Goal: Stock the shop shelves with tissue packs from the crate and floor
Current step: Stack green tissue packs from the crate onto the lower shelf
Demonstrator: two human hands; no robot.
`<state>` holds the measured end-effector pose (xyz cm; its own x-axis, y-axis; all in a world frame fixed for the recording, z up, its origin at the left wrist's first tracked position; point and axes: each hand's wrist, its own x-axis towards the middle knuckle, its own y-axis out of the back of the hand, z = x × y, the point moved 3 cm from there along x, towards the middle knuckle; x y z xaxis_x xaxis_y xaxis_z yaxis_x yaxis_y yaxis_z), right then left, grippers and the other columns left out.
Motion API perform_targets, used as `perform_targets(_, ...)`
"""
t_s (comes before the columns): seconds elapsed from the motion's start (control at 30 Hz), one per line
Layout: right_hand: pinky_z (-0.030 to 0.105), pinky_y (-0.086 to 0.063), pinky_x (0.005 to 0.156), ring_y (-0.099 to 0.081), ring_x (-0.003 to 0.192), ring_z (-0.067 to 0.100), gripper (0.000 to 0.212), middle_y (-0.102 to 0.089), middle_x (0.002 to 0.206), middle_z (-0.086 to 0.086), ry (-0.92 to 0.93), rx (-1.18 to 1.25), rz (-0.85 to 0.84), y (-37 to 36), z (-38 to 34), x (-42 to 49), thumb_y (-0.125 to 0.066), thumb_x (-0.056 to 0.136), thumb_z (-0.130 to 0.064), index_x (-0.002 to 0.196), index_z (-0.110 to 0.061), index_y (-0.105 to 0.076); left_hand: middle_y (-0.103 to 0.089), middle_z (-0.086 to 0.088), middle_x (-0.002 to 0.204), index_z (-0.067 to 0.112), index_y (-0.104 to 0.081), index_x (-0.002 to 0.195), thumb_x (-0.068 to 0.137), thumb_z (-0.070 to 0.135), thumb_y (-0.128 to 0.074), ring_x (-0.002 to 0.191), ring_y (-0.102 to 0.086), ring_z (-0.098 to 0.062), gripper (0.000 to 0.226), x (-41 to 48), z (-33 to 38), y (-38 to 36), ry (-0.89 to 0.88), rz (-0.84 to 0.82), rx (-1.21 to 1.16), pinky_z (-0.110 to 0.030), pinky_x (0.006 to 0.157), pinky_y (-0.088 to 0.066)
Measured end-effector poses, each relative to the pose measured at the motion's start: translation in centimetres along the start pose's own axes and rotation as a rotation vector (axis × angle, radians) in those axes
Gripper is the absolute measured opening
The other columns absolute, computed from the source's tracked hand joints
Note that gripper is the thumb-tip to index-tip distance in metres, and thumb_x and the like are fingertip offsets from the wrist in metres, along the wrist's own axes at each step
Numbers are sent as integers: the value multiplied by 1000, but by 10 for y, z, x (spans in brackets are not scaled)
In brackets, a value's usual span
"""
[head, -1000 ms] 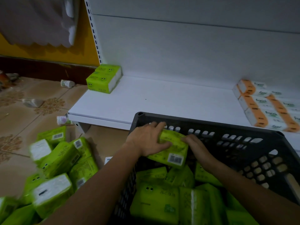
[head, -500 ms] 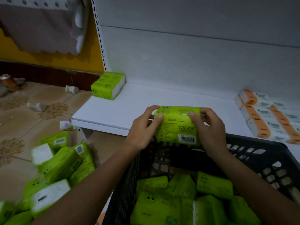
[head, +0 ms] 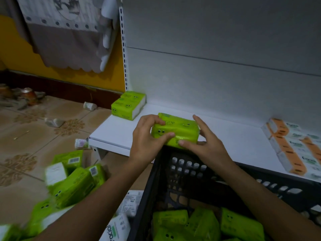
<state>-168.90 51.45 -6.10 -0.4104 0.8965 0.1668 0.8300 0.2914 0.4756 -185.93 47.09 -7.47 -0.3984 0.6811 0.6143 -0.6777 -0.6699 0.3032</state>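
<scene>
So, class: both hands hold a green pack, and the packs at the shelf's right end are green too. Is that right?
Not quite: the head view shows the right-end packs are orange and white. The left hand and right hand do hold a green pack.

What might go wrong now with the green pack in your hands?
The green pack is at the shelf edge above the crate; the right hand looks loosely spread, so it might fall in. The left hand squeezes it, which may crumple it. The floor packs could trip you.
</scene>
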Motion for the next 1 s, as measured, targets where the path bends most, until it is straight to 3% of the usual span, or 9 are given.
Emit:
perform_targets(0.13, 3, -43, 79, -59, 98, 8, 71, -59, 124, -4, 91, -73, -13, -24, -2, 25, -81, 70, -19, 133, -29, -49, -47, 6, 108, 19, -56, 100, 62, 28, -84, 102, -45, 5, 48, 4, -19, 16, -44, -18, 51, -28, 80, -49)
perform_targets(0.27, 6, -38, 83, -56, 104, 8, 66, -61, 122, 0, 125, -64, 57, -55, -7, 46, -80, 70, -11, 130, -19, -54, -48, 8, 121, 24, -42, 128, 64, 33, -83, 107, -48, -4, 76, 11, -47, 32, 187, -65, 26, -18, 82, -43)
perform_targets(0.4, 9, -36, 80, -55, 105, 11, 66, -61, 119, 3, 96, -96, 10, -94, -7, 69, -78, 74, -15, 135, -16, -51, -62, 8, 110, 25, -48, 124, 70, 28, -79, 98, -59, -9, 62, 22, -85, 51, 296, -68, -12, -8, 72, -47)
perform_targets(0.57, 26, -42, 91, -59, 108, 24, 64, -62, 119, 14, 53, -210, -90, -144, -8, 98, -71, 82, -22, 138, -10, -44, -67, 11, 106, 25, -53, 129, 73, 26, -77, 100, -61, -5, 60, 39, -127, 80, 276, -78, 62, -24, 83, -50)
perform_targets(0.67, 26, -39, 94, -54, 117, 27, 60, -58, 127, 14, 48, -273, -157, -172, -4, 111, -65, 87, -23, 140, -7, -41, -69, 9, 107, 30, -54, 128, 74, 29, -77, 99, -62, -8, 59, 45, -155, 91, 298, -93, 129, -28, 81, -51)
perform_targets(0.8, 33, -40, 98, -52, 118, 30, 54, -58, 126, 17, 24, -310, -151, -197, 8, 130, -61, 90, -21, 137, -4, -44, -70, 9, 100, 27, -64, 107, 79, 27, -72, 97, -63, -10, 29, 40, -189, 95, 341, 88, 241, -29, 78, -49)
perform_targets(0.87, 31, -37, 97, -52, 117, 31, 52, -58, 124, 18, 11, -334, -135, -202, 15, 137, -62, 89, -19, 136, -2, -45, -68, 2, 108, 19, -65, 106, 82, 27, -68, 105, -61, -18, 26, 31, -205, 96, 392, 131, 330, -32, 84, -47)
perform_targets(0.93, 31, -34, 97, -51, 117, 32, 53, -59, 122, 19, 6, -354, -119, -208, 20, 142, -62, 89, -18, 136, -1, -45, -61, -8, 122, 10, -63, 114, 83, 40, -60, 116, -55, -27, 44, 21, -222, 92, 300, -66, 533, -37, 95, -43)
perform_targets(1.0, 31, -34, 95, -51, 115, 33, 51, -60, 117, 21, 3, -349, -115, -216, 23, 141, -62, 89, -16, 134, 1, -46, -40, -5, 145, 14, -45, 136, 81, 59, -43, 136, -35, -23, 71, 6, -237, 87, 239, -395, 757, -43, 110, -31)
